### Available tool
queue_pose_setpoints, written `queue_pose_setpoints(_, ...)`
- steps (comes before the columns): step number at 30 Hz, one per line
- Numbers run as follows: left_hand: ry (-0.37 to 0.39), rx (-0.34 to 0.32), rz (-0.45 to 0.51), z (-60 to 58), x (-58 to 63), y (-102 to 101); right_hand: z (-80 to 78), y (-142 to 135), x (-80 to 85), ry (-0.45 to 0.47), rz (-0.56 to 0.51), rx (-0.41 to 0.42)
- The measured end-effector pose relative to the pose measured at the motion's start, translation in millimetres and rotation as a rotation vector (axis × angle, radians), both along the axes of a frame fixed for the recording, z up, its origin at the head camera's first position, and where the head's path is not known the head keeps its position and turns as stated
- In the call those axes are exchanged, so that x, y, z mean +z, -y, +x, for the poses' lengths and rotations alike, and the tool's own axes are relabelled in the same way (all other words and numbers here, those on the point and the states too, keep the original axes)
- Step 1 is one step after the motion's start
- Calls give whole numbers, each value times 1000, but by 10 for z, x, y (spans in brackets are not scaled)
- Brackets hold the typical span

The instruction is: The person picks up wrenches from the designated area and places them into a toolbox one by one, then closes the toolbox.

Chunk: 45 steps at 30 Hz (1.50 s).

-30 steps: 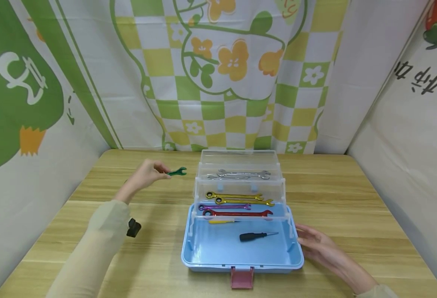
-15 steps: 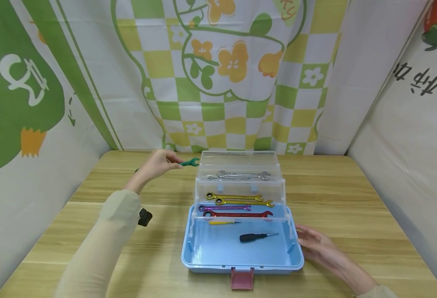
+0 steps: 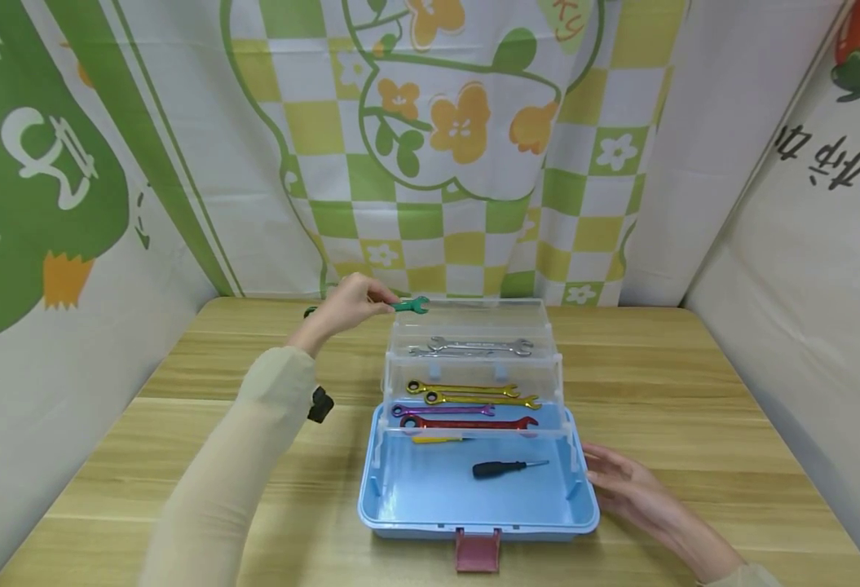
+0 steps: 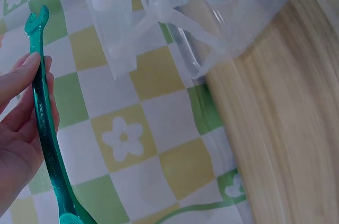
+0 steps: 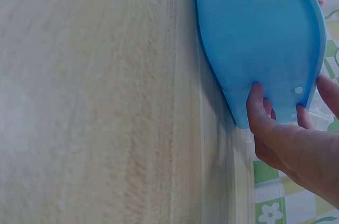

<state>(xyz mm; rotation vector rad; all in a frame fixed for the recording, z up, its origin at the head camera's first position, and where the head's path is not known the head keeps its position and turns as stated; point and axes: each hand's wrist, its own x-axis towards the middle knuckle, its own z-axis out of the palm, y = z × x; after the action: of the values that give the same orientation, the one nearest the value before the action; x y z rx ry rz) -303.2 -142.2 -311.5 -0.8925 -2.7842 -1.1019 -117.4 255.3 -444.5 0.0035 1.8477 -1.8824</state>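
My left hand (image 3: pixel 347 306) pinches a green combination wrench (image 3: pixel 412 305) between thumb and fingers, above the rear left of the toolbox. In the left wrist view the wrench (image 4: pixel 46 123) runs along the fingers, its open-end jaw uppermost. The blue toolbox (image 3: pixel 407 524) stands open with its clear trays (image 3: pixel 550 377) raised. Silver wrenches (image 3: pixel 479 346) lie in the upper tray; gold wrenches (image 3: pixel 466 390), a purple wrench (image 3: pixel 444 410) and a red wrench (image 3: pixel 469 423) show lower down. My right hand (image 3: pixel 631 487) rests its fingers against the toolbox's right wall (image 5: pixel 265 65).
A black-handled screwdriver (image 3: pixel 499 469) lies on the toolbox floor, with a yellow-handled tool (image 3: pixel 435 440) partly under the trays. The pink latch (image 3: pixel 477 552) hangs at the front. Wooden tabletop (image 3: pixel 694 391) surrounds the box, and a patterned curtain (image 3: pixel 459 236) hangs behind.
My left hand has carried the green wrench rightward and farther back, from left of the toolbox to over the clear top's rear left corner. The right hand and toolbox stay put.
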Motion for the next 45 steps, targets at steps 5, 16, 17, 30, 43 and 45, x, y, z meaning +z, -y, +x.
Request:
queue_pose_setpoints(5, 16, -20, -36, -79, 34, -186, 3, 1, 3, 6, 1, -4)
queue_pose_setpoints(16, 23, -96, -96, -179, 82, -527, 6, 15, 11, 1, -14, -3)
queue_pose_setpoints(17, 26, -98, -102, -186, 85, -550, 5, 13, 7, -5, -14, -1)
queue_pose_setpoints(30, 40, -122, -142, -256, 90, -898, 10, 24, 22, 15, 15, -1)
queue_pose_setpoints(43, 60, -128, -145, -323, 29, -1182, 12, 17, 12, 6, 13, 1)
queue_pose_setpoints(45, 62, -128, -136, -328, 15, -1218, 11, 12, 8, -3, 4, 4)
